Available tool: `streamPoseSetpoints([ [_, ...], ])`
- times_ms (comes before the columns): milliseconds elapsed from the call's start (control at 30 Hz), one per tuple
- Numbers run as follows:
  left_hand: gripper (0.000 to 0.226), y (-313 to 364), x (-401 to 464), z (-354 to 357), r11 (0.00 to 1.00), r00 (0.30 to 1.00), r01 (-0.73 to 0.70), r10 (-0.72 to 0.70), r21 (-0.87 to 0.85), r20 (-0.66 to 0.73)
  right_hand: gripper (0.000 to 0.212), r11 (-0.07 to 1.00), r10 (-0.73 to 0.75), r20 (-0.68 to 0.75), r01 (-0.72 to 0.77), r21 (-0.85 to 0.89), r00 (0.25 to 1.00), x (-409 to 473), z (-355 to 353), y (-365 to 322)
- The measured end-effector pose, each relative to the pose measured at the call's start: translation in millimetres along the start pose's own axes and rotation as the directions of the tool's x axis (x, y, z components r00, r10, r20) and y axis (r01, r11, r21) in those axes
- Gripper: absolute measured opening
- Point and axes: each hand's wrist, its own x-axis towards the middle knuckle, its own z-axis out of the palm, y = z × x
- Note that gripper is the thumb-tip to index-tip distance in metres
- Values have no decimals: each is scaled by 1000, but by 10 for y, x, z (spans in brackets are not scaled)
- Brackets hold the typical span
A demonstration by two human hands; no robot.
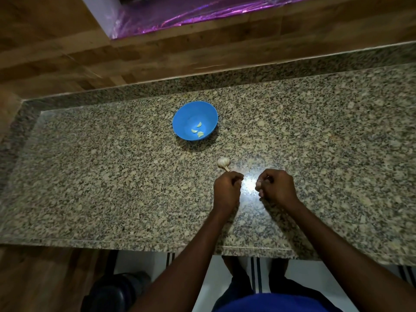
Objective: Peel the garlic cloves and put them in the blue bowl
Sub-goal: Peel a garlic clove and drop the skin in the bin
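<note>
A blue bowl [195,113] stands on the granite counter with three peeled garlic cloves [198,130] in its bottom. Nearer to me lies a garlic bulb [223,162], its stem pointing at my left hand. My left hand [226,191] hovers just in front of the bulb with its fingers curled round a small pale bit, seemingly a garlic clove [239,183], mostly hidden. A short gap to the right, my right hand [275,188] has its fingers curled with the thumb against them. I see nothing between them.
The speckled granite counter [112,176] has a raised lip along the back and left. Wood panelling rises behind it, with purple foil [180,14] at the top. The front edge of the counter [157,245] runs just below my forearms.
</note>
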Motion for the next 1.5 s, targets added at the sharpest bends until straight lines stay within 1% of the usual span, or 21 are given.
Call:
streamPoseSetpoints([
  [67,21,-20,-5,-52,998,999,41,-41,-45,-12,21,976,99,60,-109,187,993,2,9,-97],
  [167,19,-74,-5,-160,995,997,68,-71,-72,-43,10,921,167,151,-209,328,974,22,33,-291],
  [233,19,-137,-11,-249,995,994,73,-78,-68,-73,9,911,146,171,-200,362,974,77,76,-484],
  [300,19,-214,-10,-345,993,991,89,-96,-77,-96,8,928,102,146,-147,343,984,203,167,-760],
  [367,18,-290,-4,-437,988,984,122,-133,-100,-119,6,915,73,144,-124,383,987,385,301,-1085],
  [433,19,-382,3,-542,979,975,164,-180,-120,-133,12,872,53,190,-138,470,980,546,462,-1437],
  [467,20,-430,8,-599,972,970,186,-205,-142,-133,13,861,38,228,-147,487,973,597,541,-1592],
  [533,20,-532,6,-704,932,953,246,-283,-265,-111,13,868,6,318,-162,469,948,618,709,-1781],
  [633,19,-720,-66,-914,798,910,317,-408,-512,-72,11,893,-24,433,-176,415,901,435,992,-1836],
  [700,17,-840,-156,-1059,723,877,346,-476,-597,-68,14,906,-44,475,-166,390,879,270,1159,-1773],
  [800,17,-983,-418,-1266,630,835,332,-542,-702,-91,7,923,-37,532,-175,344,846,9,1381,-1713],
  [900,19,-1077,-743,-1423,549,798,269,-587,-791,-137,11,944,-27,592,-174,280,805,-208,1612,-1681],
  [1000,13,-1182,-1097,-1557,466,736,220,-656,-857,-168,16,961,-30,660,-160,226,751,-489,1887,-1655],
  [1067,16,-1296,-1369,-1662,404,692,179,-700,-897,-177,13,970,-28,707,-151,189,706,-749,2090,-1658],
  [1167,21,-1484,-1744,-1845,335,649,113,-738,-936,-186,8,979,-24,765,-139,147,644,-1122,2376,-1689],
  [1200,21,-1582,-1881,-1921,321,631,84,-750,-943,-199,7,984,-26,782,-122,130,622,-1261,2500,-1708],
  [1267,21,-1811,-2161,-2075,324,594,33,-767,-945,-243,7,992,-23,811,-90,93,584,-1550,2786,-1741],
  [1367,16,-2193,-2621,-2320,318,556,-40,-781,-947,-286,6,998,-24,845,-40,54,534,-2013,3267,-1757],
  [1433,17,-2542,-2996,-2527,292,522,-76,-803,-953,-288,6,1000,-13,866,10,10,499,-2405,3674,-1760],
  [1500,15,-2907,-3369,-2756,262,478,-97,-834,-960,-276,12,999,25,880,14,-36,474,-2791,4106,-1745],
])
